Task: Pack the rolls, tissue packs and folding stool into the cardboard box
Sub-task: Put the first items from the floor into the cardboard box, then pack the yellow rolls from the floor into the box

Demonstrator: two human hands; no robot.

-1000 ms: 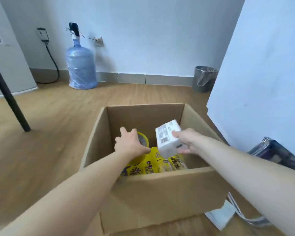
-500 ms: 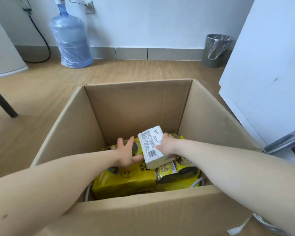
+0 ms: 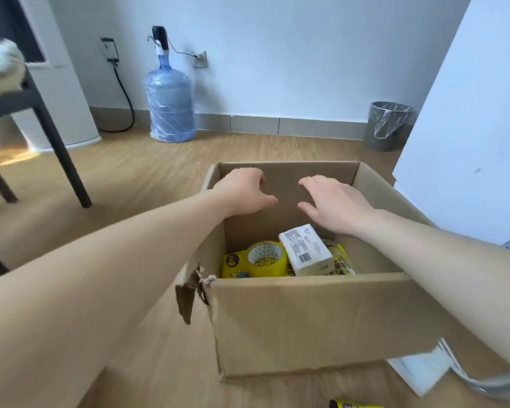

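Observation:
An open cardboard box (image 3: 306, 319) stands on the wood floor in front of me. Inside it lie a yellow tape roll (image 3: 266, 258), a white tissue pack (image 3: 305, 249) and yellow packs (image 3: 344, 262) underneath. My left hand (image 3: 242, 191) hovers over the box's left wall with curled fingers, holding nothing. My right hand (image 3: 333, 204) floats above the box's middle, fingers spread and empty. A metal-framed object (image 3: 483, 381), maybe the folding stool, lies on the floor by the box's right corner, mostly hidden by my arm.
A blue water bottle (image 3: 170, 108) stands against the back wall. A grey bin (image 3: 386, 126) sits at the right. A white panel (image 3: 465, 142) rises right of the box. Black table legs (image 3: 59, 148) stand at the left. Another yellow pack (image 3: 354, 404) peeks in at the bottom edge.
My right hand let go of the white tissue pack, which now lies in the box. Both hands rose out of the box, and my view pulled back.

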